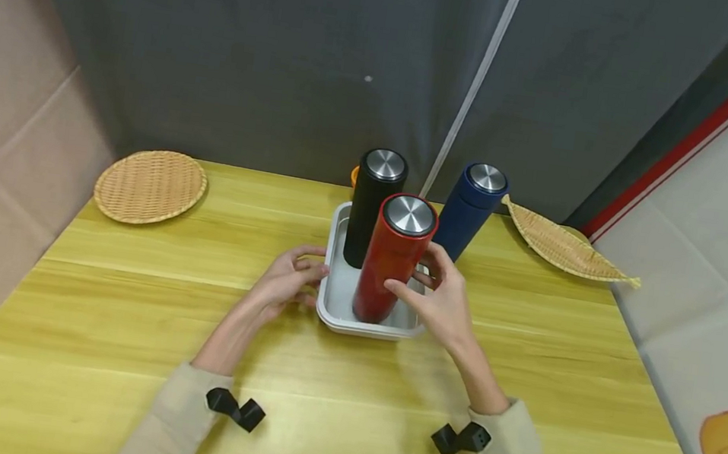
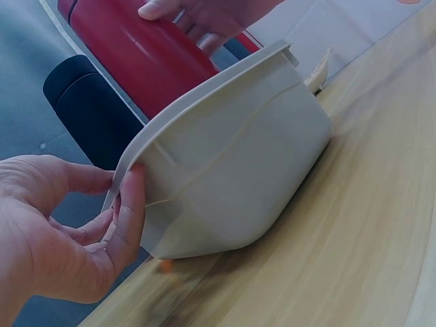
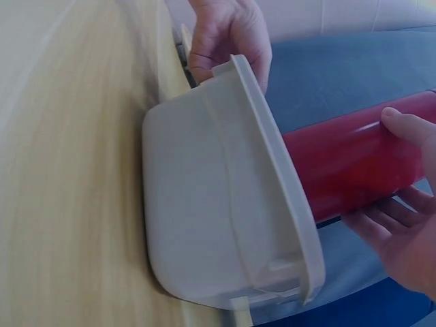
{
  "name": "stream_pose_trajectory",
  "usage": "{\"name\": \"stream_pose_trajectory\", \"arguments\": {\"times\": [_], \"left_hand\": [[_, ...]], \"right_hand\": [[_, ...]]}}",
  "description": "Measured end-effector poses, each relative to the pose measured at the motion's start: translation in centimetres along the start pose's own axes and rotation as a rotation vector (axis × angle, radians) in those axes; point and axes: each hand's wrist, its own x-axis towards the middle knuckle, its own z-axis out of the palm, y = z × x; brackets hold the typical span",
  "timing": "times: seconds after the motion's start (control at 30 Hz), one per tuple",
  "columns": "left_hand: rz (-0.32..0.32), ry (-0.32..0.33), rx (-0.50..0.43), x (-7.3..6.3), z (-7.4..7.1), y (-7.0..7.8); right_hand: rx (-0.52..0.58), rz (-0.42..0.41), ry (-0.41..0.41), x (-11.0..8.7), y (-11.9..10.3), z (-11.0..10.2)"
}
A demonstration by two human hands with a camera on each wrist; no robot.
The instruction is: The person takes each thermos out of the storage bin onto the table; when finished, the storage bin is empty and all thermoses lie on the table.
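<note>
Bin (image 2: 238, 150): pale, between both hands.
Red flask (image 1: 390, 261): inside the bin, long axis roughly upright; whether its base touches bottom, I cannot tell.
Right hand (image 1: 443, 305): nearer the flask, gripping its right side, thumb in front.
Left hand (image 1: 288, 278): pinches the bin's left rim, apart from the flask.

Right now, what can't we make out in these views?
- Orange thing: head view, mostly hidden by the black bottle.
- Foot of the red bottle: both wrist views, hidden by the tub.
- Its lid: right wrist view, cut off by the right edge.
- Foot of the blue bottle: head view, behind the right hand.
</note>
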Motion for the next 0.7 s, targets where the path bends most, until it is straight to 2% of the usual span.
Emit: {"name": "stream_pose_trajectory", "arguments": {"times": [0.23, 0.7], "left_hand": [[-0.007, 0.004, 0.001, -0.1, 0.0, 0.2], [-0.001, 0.003, -0.004, 0.1, -0.1, -0.2]], "right_hand": [[0.0, 0.027, 0.088, -0.5, -1.0, -0.1], [0.0, -0.051, 0.168, 0.0, -2.6, -1.9]]}}
